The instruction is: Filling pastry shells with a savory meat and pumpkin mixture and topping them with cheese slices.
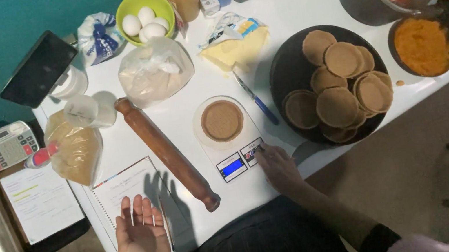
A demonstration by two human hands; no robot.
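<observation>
Your right hand (278,166) presses a fingertip on the kitchen scale (231,142) button, the dough disc (222,120) sitting just beyond your fingers for weighing, while your left hand (142,237) hovers palm-up, fingers loosely spread, holding nothing.

Right fingertips (261,150): on kitchen scale (227,143), disc (222,120) beyond.
Rolling pin (166,151): left of them.
Plate (287,70): right, beyond.

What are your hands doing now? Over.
Right hand fingertip on kitchen scale button. Left hand open, palm up, empty. Brown disc on scale. Rolling pin alongside.
</observation>
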